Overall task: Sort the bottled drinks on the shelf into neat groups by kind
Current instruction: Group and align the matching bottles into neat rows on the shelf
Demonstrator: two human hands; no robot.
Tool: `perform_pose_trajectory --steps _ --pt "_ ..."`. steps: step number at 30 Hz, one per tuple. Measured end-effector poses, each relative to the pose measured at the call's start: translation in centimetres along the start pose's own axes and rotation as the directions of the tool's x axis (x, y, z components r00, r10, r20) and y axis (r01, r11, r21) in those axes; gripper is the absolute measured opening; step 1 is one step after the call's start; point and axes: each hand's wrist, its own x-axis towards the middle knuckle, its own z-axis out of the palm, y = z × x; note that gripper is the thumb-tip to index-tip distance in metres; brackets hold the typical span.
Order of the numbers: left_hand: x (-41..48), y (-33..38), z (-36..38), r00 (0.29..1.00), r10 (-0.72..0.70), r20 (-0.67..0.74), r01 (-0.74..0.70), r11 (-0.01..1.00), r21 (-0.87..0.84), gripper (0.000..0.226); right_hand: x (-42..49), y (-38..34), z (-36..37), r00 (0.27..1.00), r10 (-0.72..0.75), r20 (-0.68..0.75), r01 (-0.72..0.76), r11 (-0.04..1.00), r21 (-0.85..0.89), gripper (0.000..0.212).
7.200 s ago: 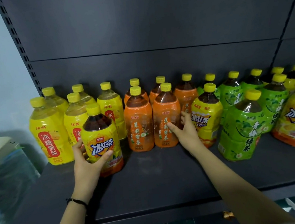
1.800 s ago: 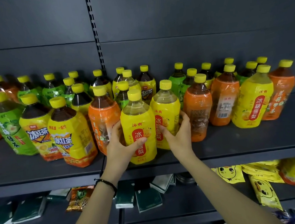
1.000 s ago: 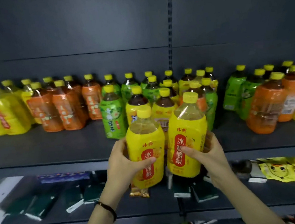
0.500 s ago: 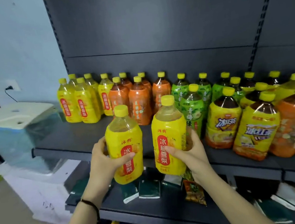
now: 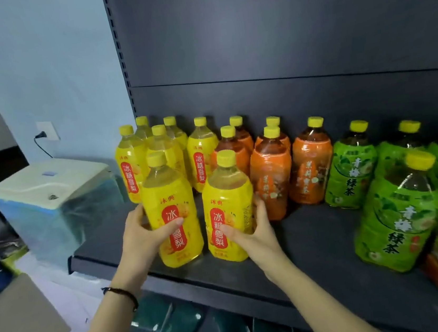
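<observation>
The dark shelf [image 5: 317, 236] carried every bottle, and beyond its left end stood a white appliance [image 5: 46, 187] wrapped in clear film. Toward the right end the green bottles [image 5: 350, 169] formed a loose cluster, one of them standing forward near the front edge. Mid-shelf, against the back, the orange bottles [image 5: 310, 165] stood close together. In the left rear corner the yellow pear drinks [image 5: 130, 174] were bunched tightly, touching the orange ones on their right.

In front of that yellow group, near the front edge, two more bottles of the same kind stood upright side by side. The left-hand bottle [image 5: 174, 212] was grasped by the left hand [image 5: 141, 236], thumb across the red label and fingers curled round the far side. The right-hand bottle [image 5: 226, 211] was grasped likewise by the right hand [image 5: 256, 233]. Whether their bases had reached the shelf could not be told. A dark wristband [image 5: 123, 293] circled the left wrist.

The step in hand looked like adding this pair to the yellow group. The next move probably called for sliding both back until they met that group, keeping the right one off the nearest orange bottle, then letting go.
</observation>
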Motion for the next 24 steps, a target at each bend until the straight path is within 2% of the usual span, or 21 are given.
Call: perform_pose_trajectory --steps 3,7,10,12,17,21,24 --pt "2.3 -1.3 -1.7 1.0 0.025 -0.011 -0.025 1.0 0.017 0.086 2.5 1.1 2.7 0.998 -0.035 0.051 0.036 0.999 -0.021 0.085" --pt "4.0 -2.3 -3.3 0.999 -0.002 -0.036 0.001 0.999 -0.051 0.11 5.1 1.8 5.5 0.998 -0.058 0.034 0.061 0.992 -0.108 0.093" --pt "5.6 -2.9 -4.0 0.999 0.021 -0.043 -0.023 0.997 -0.067 0.103 7.2 2.2 6.8 0.993 -0.064 0.094 0.072 0.994 -0.084 0.092" --pt "6.6 -3.3 -4.3 0.998 0.026 -0.055 -0.03 0.996 -0.081 0.097 8.5 2.6 7.7 0.995 -0.058 0.077 0.066 0.992 -0.105 0.098" --pt "9.0 -4.1 -5.6 1.0 0.024 -0.019 -0.026 0.994 -0.105 0.091 10.3 3.3 10.4 0.987 -0.067 -0.144 0.044 0.987 -0.155 0.097" --pt "10.6 -4.8 -7.5 0.998 0.026 0.063 -0.018 0.993 -0.118 0.105 10.7 3.7 11.6 0.946 -0.083 -0.312 0.031 0.985 -0.168 0.091" --pt "11.7 -5.1 -8.9 0.992 0.037 0.118 -0.02 0.99 -0.141 0.097 10.9 3.7 12.1 0.903 -0.087 -0.421 0.024 0.988 -0.153 0.088"
